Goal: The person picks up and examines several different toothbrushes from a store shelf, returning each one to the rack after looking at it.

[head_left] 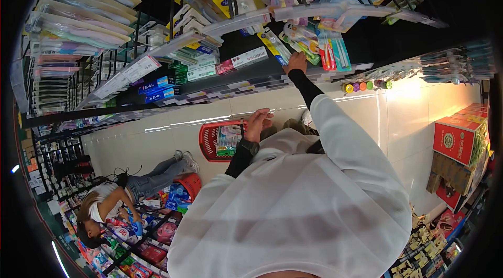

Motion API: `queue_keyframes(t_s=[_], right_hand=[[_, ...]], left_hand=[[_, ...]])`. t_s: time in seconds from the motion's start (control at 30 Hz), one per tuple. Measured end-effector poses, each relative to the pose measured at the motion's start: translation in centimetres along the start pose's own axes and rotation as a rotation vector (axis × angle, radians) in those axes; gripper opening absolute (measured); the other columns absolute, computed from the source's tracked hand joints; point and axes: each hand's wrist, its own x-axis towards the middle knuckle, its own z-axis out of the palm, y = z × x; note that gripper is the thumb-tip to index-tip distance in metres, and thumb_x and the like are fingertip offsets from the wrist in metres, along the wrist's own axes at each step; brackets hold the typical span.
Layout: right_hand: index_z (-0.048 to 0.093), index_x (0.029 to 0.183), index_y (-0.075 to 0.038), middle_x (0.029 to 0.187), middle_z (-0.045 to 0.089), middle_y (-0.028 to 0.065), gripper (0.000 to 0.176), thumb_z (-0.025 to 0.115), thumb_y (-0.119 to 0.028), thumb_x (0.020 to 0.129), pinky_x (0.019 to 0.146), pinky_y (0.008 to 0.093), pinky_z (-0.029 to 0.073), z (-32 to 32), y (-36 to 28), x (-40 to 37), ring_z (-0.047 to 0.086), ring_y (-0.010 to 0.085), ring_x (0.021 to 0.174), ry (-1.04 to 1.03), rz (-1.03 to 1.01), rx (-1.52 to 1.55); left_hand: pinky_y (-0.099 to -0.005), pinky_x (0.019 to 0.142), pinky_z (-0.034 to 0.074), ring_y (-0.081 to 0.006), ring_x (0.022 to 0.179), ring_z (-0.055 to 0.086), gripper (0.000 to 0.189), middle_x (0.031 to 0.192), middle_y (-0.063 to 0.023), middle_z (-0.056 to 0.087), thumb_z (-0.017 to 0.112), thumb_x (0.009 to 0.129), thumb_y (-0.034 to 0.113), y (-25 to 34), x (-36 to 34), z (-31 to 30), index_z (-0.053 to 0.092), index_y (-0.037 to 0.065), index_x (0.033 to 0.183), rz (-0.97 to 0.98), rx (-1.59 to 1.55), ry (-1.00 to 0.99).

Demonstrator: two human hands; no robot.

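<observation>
My right hand reaches to the dark shelf, fingers closed at the lower end of a yellow, blue and white toothbrush pack. Just right of it lie a green pack and some red and teal toothbrush packs. My left hand, with a dark watch at the wrist, hangs below the shelf, its fingers apart and holding nothing. Under it on the floor stands a red basket holding several packs.
Toothpaste boxes lie along the shelf left of my right hand. Packs hang on hooks behind a clear price rail. Another person is at the shelves at lower left, beside a second red basket. Red cartons are stacked at right.
</observation>
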Motion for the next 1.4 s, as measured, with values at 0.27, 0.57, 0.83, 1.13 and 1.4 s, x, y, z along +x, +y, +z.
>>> queue_keyframes(t_s=[0.27,0.57,0.83,1.13,1.4], right_hand=[[0.039,0.107,-0.002,0.106,0.051,0.0165,0.066,0.079,-0.027,0.060,0.082,0.0391,0.046,0.0,-1.1,1.7,0.053,0.0292,0.101,-0.139,0.234,0.076],[0.044,0.104,0.003,0.085,0.063,0.0167,0.059,0.075,-0.031,0.066,0.058,0.0318,0.051,1.8,3.0,0.5,0.065,0.0230,0.069,-0.134,0.025,0.628],[0.047,0.107,0.001,0.091,0.059,0.0093,0.047,0.069,-0.028,0.076,0.057,0.0270,0.050,-7.8,5.7,-11.2,0.058,0.0133,0.076,-0.425,0.073,1.239],[0.047,0.118,-0.002,0.099,0.058,0.0101,0.045,0.064,-0.023,0.082,0.080,0.0287,0.044,-13.9,3.3,-14.8,0.055,0.0148,0.091,-0.478,-0.545,0.906],[0.054,0.105,0.000,0.085,0.058,0.0004,0.024,0.056,-0.017,0.088,0.071,0.0211,0.043,-20.0,-4.6,-11.1,0.051,0.0053,0.077,-0.222,-0.516,1.406]], left_hand=[[-0.0233,0.065,0.049,-0.0093,0.068,0.056,0.017,0.090,-0.0036,0.061,0.048,0.091,0.018,0.2,0.1,-0.4,0.056,0.010,0.104,-0.002,-0.001,0.024],[-0.0253,0.070,0.048,-0.0108,0.076,0.057,0.021,0.095,-0.0047,0.061,0.045,0.092,0.020,1.0,0.7,0.3,0.055,0.009,0.108,0.038,0.043,-0.045],[-0.0281,0.074,0.048,-0.0135,0.085,0.059,0.030,0.102,-0.0072,0.060,0.041,0.094,0.024,4.1,1.6,5.1,0.049,0.006,0.117,0.158,0.082,-0.197],[-0.0199,0.069,0.044,-0.0058,0.080,0.056,0.018,0.092,-0.0032,0.062,0.049,0.091,0.010,12.9,0.1,9.1,0.054,0.000,0.105,0.632,0.072,-0.084],[-0.0204,0.070,0.043,-0.0056,0.077,0.055,0.012,0.087,-0.0021,0.060,0.051,0.090,0.011,19.3,-3.4,9.1,0.053,0.000,0.096,0.785,0.090,-0.091]])
